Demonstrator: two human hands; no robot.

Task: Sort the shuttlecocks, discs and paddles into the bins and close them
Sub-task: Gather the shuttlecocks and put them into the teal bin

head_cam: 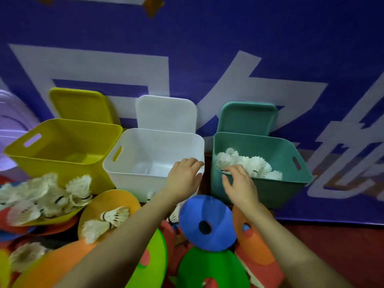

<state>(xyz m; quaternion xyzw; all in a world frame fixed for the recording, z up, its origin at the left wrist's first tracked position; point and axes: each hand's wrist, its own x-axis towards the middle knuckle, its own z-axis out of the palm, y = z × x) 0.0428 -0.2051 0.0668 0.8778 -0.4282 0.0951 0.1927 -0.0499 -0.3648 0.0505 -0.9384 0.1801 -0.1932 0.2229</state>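
— Three bins against the purple banner (270, 48)?
— Yes: yellow bin (62, 161), white bin (128, 175), teal bin (270, 188), each lid leaning upright behind, all on a red floor (332, 246).
— Where are the shuttlecocks?
— Some lie in the teal bin (255, 165); a heap (41, 196) sits left among discs, a blue disc (207, 223) between the forearms.
— Hands?
— Left hand (184, 179) fingers relaxed at the white bin's rim; right hand (239, 183) spread loosely over the teal rim, empty.

three bins stand in a row: the middle bin (153, 154), one left (62, 148), one right (259, 163) holding shuttlecocks (249, 163); lids (166, 113) behind; discs (207, 223) before it.
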